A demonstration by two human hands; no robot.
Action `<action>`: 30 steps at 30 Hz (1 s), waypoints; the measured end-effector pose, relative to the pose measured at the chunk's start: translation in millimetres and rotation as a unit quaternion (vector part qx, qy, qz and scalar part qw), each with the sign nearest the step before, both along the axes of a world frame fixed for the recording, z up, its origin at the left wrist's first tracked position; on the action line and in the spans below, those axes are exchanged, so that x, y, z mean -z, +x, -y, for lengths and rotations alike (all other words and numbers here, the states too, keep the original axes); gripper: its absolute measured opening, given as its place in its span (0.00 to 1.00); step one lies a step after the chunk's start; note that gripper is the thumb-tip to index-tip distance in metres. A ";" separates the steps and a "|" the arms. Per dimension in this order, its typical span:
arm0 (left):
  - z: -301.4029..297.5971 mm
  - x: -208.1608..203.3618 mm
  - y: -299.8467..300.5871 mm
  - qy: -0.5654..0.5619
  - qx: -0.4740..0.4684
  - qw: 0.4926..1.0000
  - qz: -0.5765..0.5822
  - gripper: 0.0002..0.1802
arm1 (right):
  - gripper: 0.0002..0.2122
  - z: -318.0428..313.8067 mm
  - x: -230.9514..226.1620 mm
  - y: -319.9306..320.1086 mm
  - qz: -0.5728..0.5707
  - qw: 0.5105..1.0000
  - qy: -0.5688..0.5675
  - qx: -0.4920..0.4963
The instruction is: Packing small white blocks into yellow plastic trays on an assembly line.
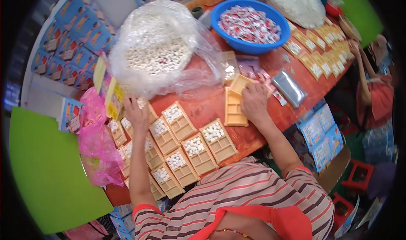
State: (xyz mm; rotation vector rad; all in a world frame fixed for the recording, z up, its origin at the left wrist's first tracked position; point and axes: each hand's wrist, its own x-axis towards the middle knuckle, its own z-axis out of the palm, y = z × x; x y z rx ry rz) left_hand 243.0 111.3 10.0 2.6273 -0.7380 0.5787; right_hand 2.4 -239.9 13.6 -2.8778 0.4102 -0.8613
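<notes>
My left hand (136,112) reaches over the left end of the rows, fingers extended and slightly apart, beside a tray partly hidden beneath it. Several tan compartment trays (205,162) lie in slanted rows in front of me. Each has small white pieces (194,146) heaped in its largest compartment; the other compartments look bare. On the right, my right hand (255,101) is closed on the edge of an unfilled tan tray (241,84). That one lies tilted over another unfilled tray (236,110); its fingertips are partly hidden.
A large clear plastic bag (203,77) of white pieces lies open behind the rows. Further right stands a blue basin (216,30) full of small red-and-white packets. A pink plastic bag (91,143) hangs at the left edge. Filled trays (313,64) and another person's arm (364,75) are at far right.
</notes>
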 end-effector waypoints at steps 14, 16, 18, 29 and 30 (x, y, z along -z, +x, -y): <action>142.8 -31.6 -72.6 -0.617 0.185 0.594 -0.483 0.25 | 0.08 -82.8 -42.3 138.8 0.012 0.744 0.583 -0.326; 129.9 -36.2 -53.8 -0.624 0.170 0.605 -0.465 0.24 | 0.09 -73.0 -49.6 169.0 -0.031 0.748 0.561 -0.354; 124.1 -40.2 -42.8 -0.650 0.173 0.582 -0.458 0.22 | 0.12 -63.1 -30.1 208.9 0.041 0.784 0.554 -0.276; 107.3 -50.2 -13.8 -0.700 0.102 0.555 -0.438 0.24 | 0.17 -82.8 22.5 325.1 -0.137 0.970 0.072 -0.189; 110.2 -53.9 -6.0 -0.702 0.102 0.559 -0.429 0.23 | 0.17 -85.0 23.8 328.6 -0.138 0.956 0.093 -0.242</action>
